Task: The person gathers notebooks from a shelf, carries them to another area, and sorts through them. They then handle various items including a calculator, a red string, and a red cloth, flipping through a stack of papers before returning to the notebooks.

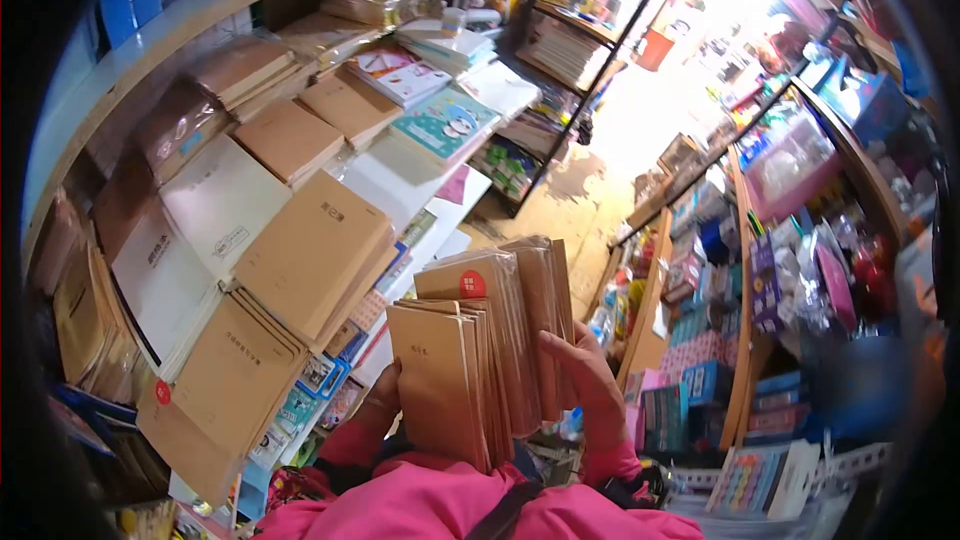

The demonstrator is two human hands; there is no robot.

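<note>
Between my two hands, upright in front of my chest, is a thick bundle of brown kraft-cover notebooks (432,375). The rear ones look wrapped in clear plastic, and one pack bears a round red sticker (472,284). My left hand (385,387) grips the bundle's left side, its fingers partly hidden behind the covers. On the other side my right hand (582,368) is closed on the bundle, thumb against the rearmost notebooks. To the left, a stack of brown notebooks (315,245) lies on the display shelf, nearest to my left hand.
White-covered notebooks (225,202) and a teal picture notebook (445,123) lie on the left display. A dark metal rack (548,155) stands beyond it. Packed shelves (700,340) line the right side, with an aisle floor (590,185) between. A wooden shelf edge (200,35) runs overhead at left.
</note>
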